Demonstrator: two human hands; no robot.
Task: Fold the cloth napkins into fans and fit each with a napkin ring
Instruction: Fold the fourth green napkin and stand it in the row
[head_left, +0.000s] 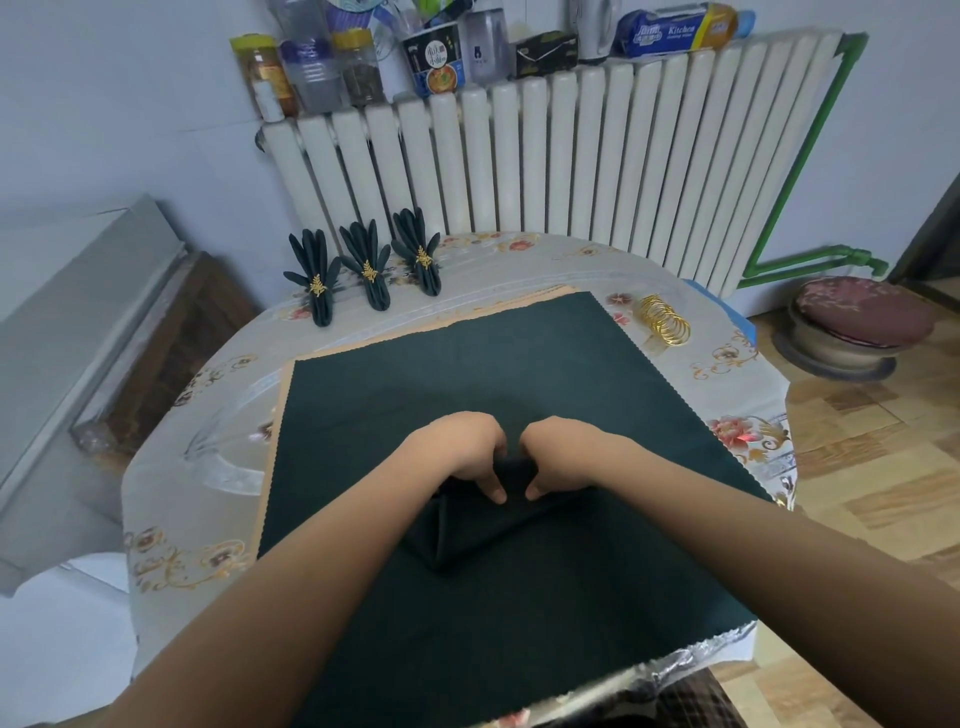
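Just below the middle of the frame, the left hand (460, 452) and the right hand (558, 457) meet side by side, knuckles up and fingers curled down. Both pinch the same bunched, folded piece of dark green cloth (467, 525), which fans out from under the fingers toward the lower centre of the picture. The thumbs and forefingers are closed on the fabric, the two hands nearly touching one another. Bare forearms run in from the lower left and lower right corners.

Beneath the bunched piece lies a flat dark green napkin (545, 374), spread as a large square with zigzag edges; a peach-coloured cloth (283, 384) shows under it along its left and upper edges. Both rest on a round table (208, 415) covered with a pale flowered tablecloth.

Toward the upper left of the table stand three finished fan napkins (366, 265) in a row, each dark green and cinched by a gold leaf ring. At the upper right of the table, just beyond the flat napkin's corner, lies a cluster of gold napkin rings (665, 319).

Behind the table a white radiator (571, 156) fills the upper centre, with jars and packets along its top. A cushioned stool (852, 322) sits on the wooden floor at the right.
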